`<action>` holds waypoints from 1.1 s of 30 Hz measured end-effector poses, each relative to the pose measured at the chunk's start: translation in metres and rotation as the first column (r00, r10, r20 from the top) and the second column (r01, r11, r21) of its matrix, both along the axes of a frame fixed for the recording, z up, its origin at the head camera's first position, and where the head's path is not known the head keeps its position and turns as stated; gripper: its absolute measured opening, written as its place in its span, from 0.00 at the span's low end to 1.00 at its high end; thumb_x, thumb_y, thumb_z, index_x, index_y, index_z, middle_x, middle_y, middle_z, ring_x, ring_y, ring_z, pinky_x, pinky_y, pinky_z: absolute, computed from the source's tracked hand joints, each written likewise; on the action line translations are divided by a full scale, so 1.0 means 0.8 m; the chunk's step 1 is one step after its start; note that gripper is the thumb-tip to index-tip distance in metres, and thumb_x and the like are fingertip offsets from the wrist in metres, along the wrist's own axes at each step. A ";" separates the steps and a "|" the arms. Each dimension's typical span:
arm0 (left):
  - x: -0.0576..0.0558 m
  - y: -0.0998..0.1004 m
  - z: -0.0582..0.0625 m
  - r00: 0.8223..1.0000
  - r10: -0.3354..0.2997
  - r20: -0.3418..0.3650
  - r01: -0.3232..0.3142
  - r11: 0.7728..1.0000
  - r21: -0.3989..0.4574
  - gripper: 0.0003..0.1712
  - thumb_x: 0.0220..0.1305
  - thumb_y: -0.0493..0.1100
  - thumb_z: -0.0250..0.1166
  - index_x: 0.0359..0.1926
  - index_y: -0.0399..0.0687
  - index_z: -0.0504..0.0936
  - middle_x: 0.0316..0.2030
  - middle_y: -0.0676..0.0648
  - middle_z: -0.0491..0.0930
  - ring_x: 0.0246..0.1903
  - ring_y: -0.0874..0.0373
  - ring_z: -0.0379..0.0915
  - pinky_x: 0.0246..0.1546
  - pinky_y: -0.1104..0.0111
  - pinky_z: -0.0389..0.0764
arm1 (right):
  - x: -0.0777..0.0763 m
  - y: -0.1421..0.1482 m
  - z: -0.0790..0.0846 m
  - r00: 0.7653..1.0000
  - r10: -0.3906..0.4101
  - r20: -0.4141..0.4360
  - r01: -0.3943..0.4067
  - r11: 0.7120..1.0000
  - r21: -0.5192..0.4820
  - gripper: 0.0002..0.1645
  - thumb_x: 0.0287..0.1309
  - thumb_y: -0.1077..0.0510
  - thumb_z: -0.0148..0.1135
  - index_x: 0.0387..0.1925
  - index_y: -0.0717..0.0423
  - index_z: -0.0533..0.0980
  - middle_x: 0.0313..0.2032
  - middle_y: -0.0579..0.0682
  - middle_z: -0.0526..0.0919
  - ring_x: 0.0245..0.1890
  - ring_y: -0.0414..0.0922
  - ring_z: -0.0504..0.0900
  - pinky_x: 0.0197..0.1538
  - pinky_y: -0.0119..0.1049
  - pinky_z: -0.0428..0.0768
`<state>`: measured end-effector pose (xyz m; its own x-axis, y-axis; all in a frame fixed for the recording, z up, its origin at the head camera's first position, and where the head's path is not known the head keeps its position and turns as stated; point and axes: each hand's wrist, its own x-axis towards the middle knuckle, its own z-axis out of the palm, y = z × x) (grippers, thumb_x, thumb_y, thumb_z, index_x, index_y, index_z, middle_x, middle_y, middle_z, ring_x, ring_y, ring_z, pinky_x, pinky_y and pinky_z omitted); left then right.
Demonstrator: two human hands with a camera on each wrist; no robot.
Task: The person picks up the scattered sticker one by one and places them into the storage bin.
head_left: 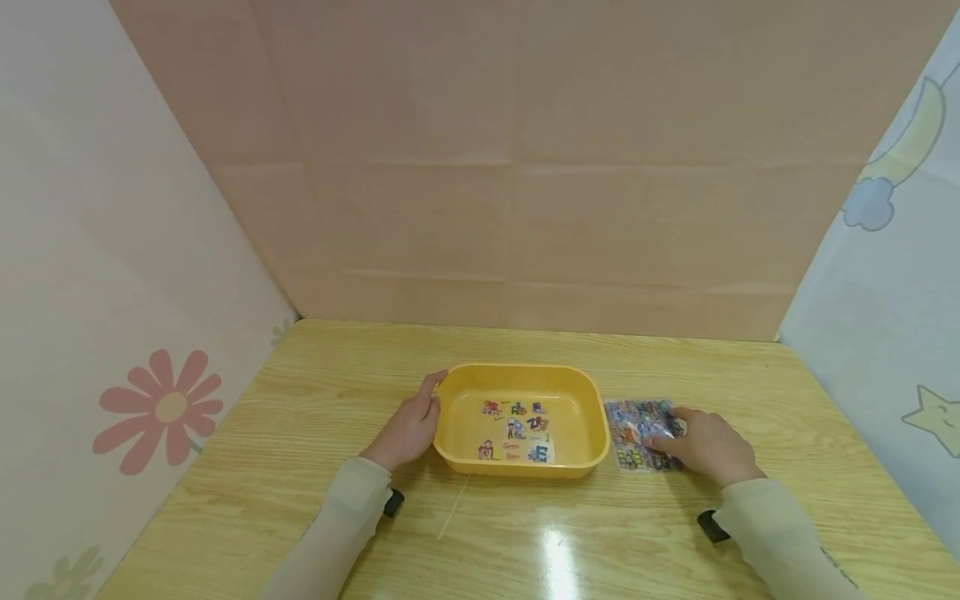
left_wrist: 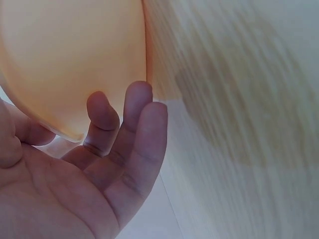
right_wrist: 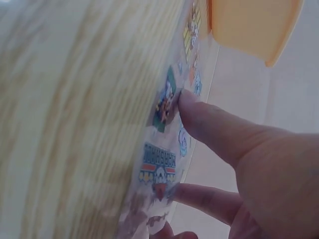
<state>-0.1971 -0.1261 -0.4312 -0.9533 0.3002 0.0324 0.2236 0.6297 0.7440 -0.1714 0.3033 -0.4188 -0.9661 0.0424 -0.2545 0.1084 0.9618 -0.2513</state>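
Note:
A yellow plastic basin sits on the table with several colourful stickers at its bottom. My left hand grips its left end, the thumb by the rim and the fingers curled against the outer wall in the left wrist view. To the right of the basin lies a flat, glossy clear packet with many small coloured pictures. My right hand reaches over its right side. In the right wrist view the thumb and forefinger touch the packet's face, spread apart.
The wood-grain table carries everything. A brown paper-like panel stands behind it. Light patterned sheets hang at both sides, with a red flower on the left one and a star on the right. Each wrist wears a dark strap.

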 end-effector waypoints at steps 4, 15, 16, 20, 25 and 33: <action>0.000 0.000 0.000 1.000 -0.003 0.003 0.003 1.000 0.002 0.26 0.75 0.41 0.37 0.71 0.53 0.51 0.19 0.49 0.71 0.18 0.61 0.68 0.34 0.64 0.71 | 0.001 0.000 0.000 1.000 -0.003 0.000 0.003 1.000 -0.006 0.61 0.44 0.21 0.55 0.64 0.63 0.64 0.57 0.75 0.67 0.54 0.73 0.64 0.37 0.60 0.73; 0.000 0.000 0.000 1.000 0.007 0.020 -0.007 1.000 0.006 0.26 0.75 0.42 0.37 0.71 0.54 0.51 0.18 0.48 0.72 0.17 0.60 0.68 0.31 0.65 0.71 | 0.001 -0.003 0.000 1.000 -0.004 0.005 0.004 0.999 -0.034 0.61 0.44 0.22 0.56 0.65 0.64 0.62 0.58 0.73 0.67 0.54 0.73 0.66 0.41 0.63 0.72; 0.000 0.000 0.001 1.000 0.008 0.022 -0.008 1.000 0.003 0.26 0.75 0.42 0.37 0.71 0.55 0.51 0.18 0.48 0.72 0.17 0.60 0.67 0.31 0.65 0.71 | 0.002 -0.003 0.000 1.000 -0.007 0.009 0.007 0.999 -0.039 0.62 0.44 0.22 0.56 0.65 0.65 0.61 0.58 0.73 0.67 0.54 0.73 0.66 0.41 0.63 0.71; 0.001 0.001 0.001 1.000 0.009 0.022 -0.009 1.000 -0.006 0.26 0.75 0.42 0.37 0.71 0.55 0.51 0.18 0.50 0.71 0.17 0.60 0.67 0.31 0.66 0.71 | 0.001 -0.004 -0.001 0.999 -0.026 0.020 0.027 0.998 -0.060 0.68 0.41 0.21 0.58 0.65 0.71 0.56 0.58 0.75 0.66 0.52 0.73 0.67 0.42 0.64 0.70; 0.001 0.001 0.002 1.000 0.009 0.026 -0.009 1.000 0.000 0.26 0.75 0.42 0.37 0.71 0.55 0.51 0.17 0.50 0.71 0.17 0.60 0.67 0.31 0.66 0.71 | 0.000 -0.002 -0.003 0.999 -0.049 0.018 0.050 0.997 -0.067 0.71 0.40 0.20 0.58 0.64 0.75 0.53 0.57 0.76 0.65 0.51 0.73 0.68 0.42 0.63 0.71; 0.001 0.000 0.002 1.000 0.009 0.029 -0.009 1.000 0.000 0.26 0.75 0.42 0.37 0.71 0.56 0.50 0.17 0.49 0.70 0.17 0.60 0.66 0.31 0.65 0.70 | -0.002 -0.001 -0.004 0.999 -0.051 0.000 0.051 0.997 -0.064 0.66 0.40 0.22 0.60 0.59 0.76 0.60 0.51 0.74 0.72 0.45 0.69 0.74 0.36 0.57 0.74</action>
<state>-0.1960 -0.1261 -0.4298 -0.9566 0.2914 0.0046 0.1959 0.6313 0.7504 -0.1732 0.3028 -0.4221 -0.9636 0.0756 -0.2563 0.1567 0.9369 -0.3126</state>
